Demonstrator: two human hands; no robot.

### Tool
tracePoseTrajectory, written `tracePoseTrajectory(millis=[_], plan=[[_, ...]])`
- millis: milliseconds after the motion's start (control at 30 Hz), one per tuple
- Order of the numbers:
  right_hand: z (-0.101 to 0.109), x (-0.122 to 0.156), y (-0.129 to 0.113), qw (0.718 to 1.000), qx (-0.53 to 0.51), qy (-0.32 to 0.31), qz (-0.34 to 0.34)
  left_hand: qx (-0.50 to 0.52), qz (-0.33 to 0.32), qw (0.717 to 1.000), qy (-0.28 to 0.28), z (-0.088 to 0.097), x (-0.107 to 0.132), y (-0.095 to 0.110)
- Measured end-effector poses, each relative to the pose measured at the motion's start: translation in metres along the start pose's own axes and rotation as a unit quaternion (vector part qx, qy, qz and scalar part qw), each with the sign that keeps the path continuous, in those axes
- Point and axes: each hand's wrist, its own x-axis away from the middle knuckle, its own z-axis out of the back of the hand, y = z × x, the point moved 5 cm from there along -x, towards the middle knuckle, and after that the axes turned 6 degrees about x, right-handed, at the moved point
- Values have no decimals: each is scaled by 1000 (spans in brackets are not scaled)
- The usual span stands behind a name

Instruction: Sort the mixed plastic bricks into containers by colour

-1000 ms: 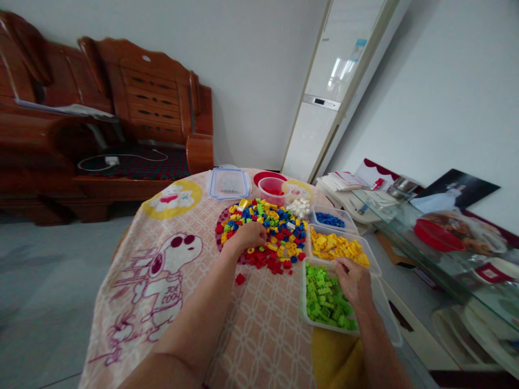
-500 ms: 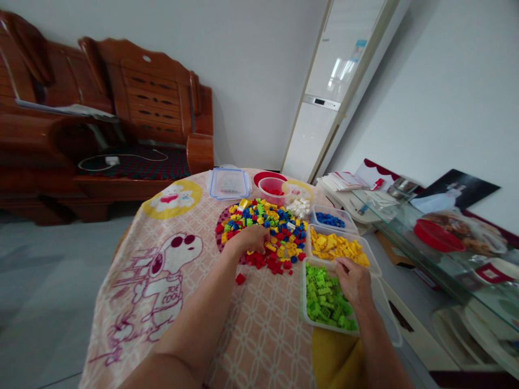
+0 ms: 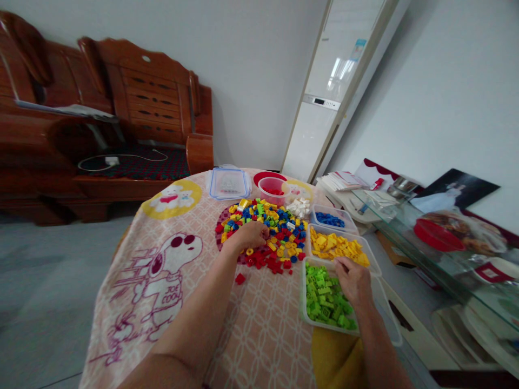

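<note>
My left hand (image 3: 250, 235) is over the near side of a pile of mixed toy bricks (image 3: 279, 221). Its fingers curl down, closed, and the fingertips are too small to show what they hold. At the right, my right hand (image 3: 353, 281) hangs above the edge where the box of green bricks (image 3: 324, 294) meets the box of yellow bricks (image 3: 338, 246). Thumb and fingers are pinched together there, and anything between them is hidden. Loose red bricks (image 3: 270, 262) lie just in front of the pile, with a single red brick (image 3: 240, 279) nearer me.
Behind the yellow bricks stands a box of blue bricks (image 3: 330, 219). White bricks (image 3: 299, 208) are heaped beside the pile. A pink bowl (image 3: 272, 186) with red pieces and a blue-rimmed lid (image 3: 229, 183) are at the back. A glass shelf (image 3: 405, 229) borders the table's right side.
My left hand has shifted slightly away from me over the pile. My right hand has stayed in place above the boxes.
</note>
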Motion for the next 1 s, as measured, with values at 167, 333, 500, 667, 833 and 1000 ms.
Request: tracePoseTrajectory(millis=[167,333,500,667,833,1000], plan=[[-1,0,1,1000,1,2,-3,31,-18,998,52,6,-1,7],[-1,0,1,1000,-4,12,11,75,-72,991,84,2,-4,30],[-1,0,0,1000,-1,9,14,114,-152,981,49,-18,-3,72],[-2,0,1,1000,6,7,14,105,-204,973,4,-41,2,103],[-3,0,1,1000,9,3,18,103,-219,970,14,-45,4,111],[-1,0,-1,1000,11,1,15,126,-226,966,-3,-45,5,117]])
